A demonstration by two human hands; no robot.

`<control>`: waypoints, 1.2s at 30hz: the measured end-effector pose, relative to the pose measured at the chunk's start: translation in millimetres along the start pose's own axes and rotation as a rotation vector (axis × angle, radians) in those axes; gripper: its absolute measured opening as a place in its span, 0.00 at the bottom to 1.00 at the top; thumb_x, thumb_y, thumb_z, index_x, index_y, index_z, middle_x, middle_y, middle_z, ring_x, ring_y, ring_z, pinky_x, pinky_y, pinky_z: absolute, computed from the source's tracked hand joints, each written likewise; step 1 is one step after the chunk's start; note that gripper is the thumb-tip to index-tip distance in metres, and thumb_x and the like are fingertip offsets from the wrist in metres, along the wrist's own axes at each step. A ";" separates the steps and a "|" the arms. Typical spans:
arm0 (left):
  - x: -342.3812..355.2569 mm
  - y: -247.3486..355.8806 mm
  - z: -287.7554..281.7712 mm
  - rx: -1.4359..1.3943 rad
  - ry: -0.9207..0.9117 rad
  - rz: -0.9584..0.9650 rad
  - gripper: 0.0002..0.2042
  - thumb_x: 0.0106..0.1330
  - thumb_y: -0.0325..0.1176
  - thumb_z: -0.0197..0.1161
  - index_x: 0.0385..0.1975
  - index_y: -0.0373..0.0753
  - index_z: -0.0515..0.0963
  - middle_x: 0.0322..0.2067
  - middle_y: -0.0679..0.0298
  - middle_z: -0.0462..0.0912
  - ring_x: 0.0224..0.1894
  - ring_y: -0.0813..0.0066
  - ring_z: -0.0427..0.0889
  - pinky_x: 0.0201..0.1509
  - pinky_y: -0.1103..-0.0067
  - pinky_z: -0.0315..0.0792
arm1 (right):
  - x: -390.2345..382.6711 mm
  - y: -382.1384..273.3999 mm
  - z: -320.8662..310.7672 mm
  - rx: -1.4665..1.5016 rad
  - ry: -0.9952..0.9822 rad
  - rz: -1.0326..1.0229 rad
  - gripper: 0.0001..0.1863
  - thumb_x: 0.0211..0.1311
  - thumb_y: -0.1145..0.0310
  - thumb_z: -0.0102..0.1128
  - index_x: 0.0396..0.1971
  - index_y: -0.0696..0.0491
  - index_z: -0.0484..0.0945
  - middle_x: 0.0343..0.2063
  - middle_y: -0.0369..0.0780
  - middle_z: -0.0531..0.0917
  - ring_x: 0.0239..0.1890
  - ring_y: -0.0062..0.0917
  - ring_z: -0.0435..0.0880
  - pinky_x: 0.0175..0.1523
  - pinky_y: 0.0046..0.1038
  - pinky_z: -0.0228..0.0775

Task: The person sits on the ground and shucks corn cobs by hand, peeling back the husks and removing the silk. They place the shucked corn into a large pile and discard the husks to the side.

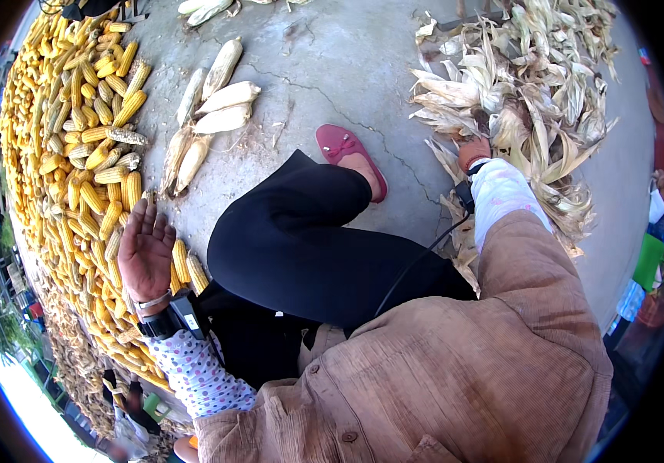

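Left hand (147, 251): palm up, fingers loosely spread, nothing seen in it. Right hand (473, 152): reaches, arm extended, to the near edge of the dry husk heap (533, 100); fingertips partly lost among husks, so cannot tell whether they pinch anything or how wide they stand. Directly beside the left hand, on its outer side, lies the large heap of bare yellow cobs (62, 170); contact between fingertips and the nearest cob cannot be settled from this view. Between the hands: the wearer's bent leg in black trousers (286, 231) and, nearer the right hand, a red shoe (351, 158). Beyond the left hand, toward the middle, a small group of ears in pale husks (228, 96) rests on the concrete floor (293, 46), apart from both hands. Farther past the right hand the husk heap runs on. Step in hand, judged: handling of husk material by the right hand, left hand idle. Next move, judged: calls for a sure right-hand grip, one piece separated from the loose leaves, left palm free to assist.
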State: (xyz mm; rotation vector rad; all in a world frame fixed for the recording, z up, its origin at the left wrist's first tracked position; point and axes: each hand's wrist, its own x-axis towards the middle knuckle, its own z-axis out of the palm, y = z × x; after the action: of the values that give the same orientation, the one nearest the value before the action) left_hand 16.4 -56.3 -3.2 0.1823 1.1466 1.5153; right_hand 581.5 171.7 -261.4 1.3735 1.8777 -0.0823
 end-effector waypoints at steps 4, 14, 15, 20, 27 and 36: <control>0.1 2.5 3.2 -0.023 -0.021 -0.014 0.18 0.65 0.37 0.48 0.51 0.36 0.67 0.46 0.64 0.74 0.48 0.71 0.72 0.53 0.71 0.64 | -5.4 48.0 49.4 -0.046 -0.082 0.014 0.20 0.53 0.65 0.43 0.46 0.43 0.76 0.44 0.40 0.79 0.53 0.28 0.72 0.59 0.41 0.47; -2.9 1.6 19.8 0.034 -0.024 0.022 0.18 0.65 0.39 0.48 0.51 0.37 0.66 0.45 0.65 0.74 0.45 0.73 0.73 0.50 0.75 0.67 | -28.5 -22.3 -55.3 0.172 -0.057 -0.051 0.15 0.53 0.67 0.44 0.39 0.51 0.76 0.38 0.44 0.80 0.43 0.37 0.78 0.49 0.49 0.59; -2.6 2.9 23.0 0.055 0.005 0.032 0.18 0.64 0.39 0.49 0.51 0.37 0.66 0.44 0.65 0.74 0.44 0.74 0.73 0.49 0.76 0.68 | -30.5 -33.4 -67.2 0.149 -0.050 -0.081 0.15 0.52 0.68 0.45 0.39 0.51 0.77 0.37 0.44 0.80 0.42 0.36 0.78 0.48 0.48 0.60; -5.1 4.3 22.0 0.054 -0.001 0.048 0.19 0.65 0.40 0.49 0.51 0.37 0.66 0.44 0.65 0.74 0.44 0.75 0.73 0.49 0.76 0.68 | -12.3 -79.3 -79.1 0.492 0.018 -0.413 0.15 0.52 0.70 0.47 0.39 0.51 0.77 0.37 0.45 0.80 0.43 0.41 0.77 0.46 0.39 0.68; -11.3 7.1 16.1 0.024 0.014 0.060 0.19 0.64 0.40 0.49 0.52 0.37 0.66 0.45 0.64 0.73 0.46 0.74 0.72 0.50 0.76 0.66 | 13.4 -133.6 -84.1 0.614 0.040 -0.399 0.25 0.52 0.74 0.44 0.54 0.48 0.64 0.48 0.51 0.70 0.51 0.45 0.69 0.54 0.38 0.62; -14.7 9.8 25.6 0.027 -0.027 0.072 0.19 0.65 0.38 0.48 0.53 0.35 0.64 0.48 0.62 0.72 0.49 0.71 0.71 0.53 0.73 0.65 | 15.9 -152.1 -96.3 0.533 -0.046 -0.286 0.30 0.54 0.74 0.43 0.58 0.34 0.58 0.54 0.47 0.64 0.53 0.45 0.69 0.54 0.41 0.62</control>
State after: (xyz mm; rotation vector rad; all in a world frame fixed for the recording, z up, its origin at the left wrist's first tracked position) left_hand 31.6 -53.0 23.7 0.2647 1.1502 1.5565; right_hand 400.9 167.5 -263.2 1.4067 2.0879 -0.7999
